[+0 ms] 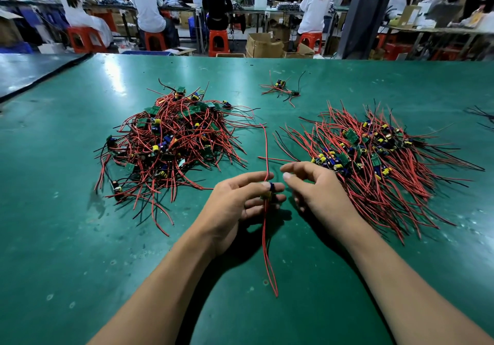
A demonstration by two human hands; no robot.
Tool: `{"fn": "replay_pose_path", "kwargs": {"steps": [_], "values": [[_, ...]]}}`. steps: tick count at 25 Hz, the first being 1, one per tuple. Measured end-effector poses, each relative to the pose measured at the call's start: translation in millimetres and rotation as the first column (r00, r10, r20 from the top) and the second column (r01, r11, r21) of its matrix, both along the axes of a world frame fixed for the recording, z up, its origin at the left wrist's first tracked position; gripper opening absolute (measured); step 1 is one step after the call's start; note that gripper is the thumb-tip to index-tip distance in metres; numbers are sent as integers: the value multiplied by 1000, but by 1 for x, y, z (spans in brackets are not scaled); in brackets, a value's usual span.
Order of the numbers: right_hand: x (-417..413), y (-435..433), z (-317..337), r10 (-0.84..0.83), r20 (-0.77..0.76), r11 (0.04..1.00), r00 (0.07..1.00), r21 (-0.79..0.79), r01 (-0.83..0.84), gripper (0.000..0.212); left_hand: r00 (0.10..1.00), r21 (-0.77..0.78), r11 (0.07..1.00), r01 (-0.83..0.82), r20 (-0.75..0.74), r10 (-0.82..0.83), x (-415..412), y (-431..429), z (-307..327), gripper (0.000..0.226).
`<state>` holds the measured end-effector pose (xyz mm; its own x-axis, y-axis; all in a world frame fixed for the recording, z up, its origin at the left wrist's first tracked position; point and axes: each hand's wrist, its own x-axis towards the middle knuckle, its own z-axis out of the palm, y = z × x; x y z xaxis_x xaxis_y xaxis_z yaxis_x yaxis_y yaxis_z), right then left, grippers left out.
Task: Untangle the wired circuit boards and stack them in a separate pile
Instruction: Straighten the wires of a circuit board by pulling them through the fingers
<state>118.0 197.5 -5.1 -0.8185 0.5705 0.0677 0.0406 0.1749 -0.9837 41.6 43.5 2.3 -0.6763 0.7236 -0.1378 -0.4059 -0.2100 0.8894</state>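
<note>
Worktop: green mat [80, 237], two heaps on it.
Tangled pile [171, 141]: ahead-left of our hands.
Stacked pile [374, 163]: to the right, just beside our right hand [315, 189].
Board [268, 192]: pinched in our left hand [240, 203], between the piles.
Leads [266, 251]: long axis runs away from us and back.
Right hand: relaxed, grasping nothing; nearer the stack.
Judgement: the board must travel rightward; we cannot tell if the far lead is free.

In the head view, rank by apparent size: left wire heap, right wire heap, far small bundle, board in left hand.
1. Right heap and left heap: alike, not ranked.
2. Far bundle.
3. Held board, though nearer.
</note>
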Motion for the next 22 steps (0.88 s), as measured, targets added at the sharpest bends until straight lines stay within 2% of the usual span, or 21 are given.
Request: {"fn": "replay_pose_path", "kwargs": {"steps": [2,6,8,10,12,14,16,19,20,22], "values": [[2,-3,0,18,43,967,999,253,-28,6,999,97,995,-12,40,8,-2,-2,0,32],[3,-22,0,149,71,923,986,347,-165,26,995,174,982,-70,84,56,-3,-2,0,41],[2,-31,1,184,-4,955,983,236,-178,26,994,180,981,-74,95,58,-3,-2,-2,38],[0,-32,5,150,-93,978,984,162,-133,22,996,169,983,-74,64,64,0,-1,-1,36],[-2,-33,9,121,-168,992,978,-22,-127,26,995,112,989,-98,-17,100,0,-1,-3,42],[-3,-32,15,127,-202,922,971,-336,-190,26,990,52,994,-93,-97,98,0,0,-4,45],[0,-30,20,181,-207,795,961,-544,-267,24,997,59,997,-56,-57,59,1,0,-5,34],[5,-23,23,303,-164,703,939,-627,-336,24,994,90,996,24,100,-33,1,-1,0,9],[7,-22,23,330,-134,705,935,-623,-338,24,988,76,995,72,128,-81,2,-2,3,10],[10,-20,23,352,-48,743,935,-593,-310,21,983,25,989,147,107,-149,2,-4,7,26]]}}
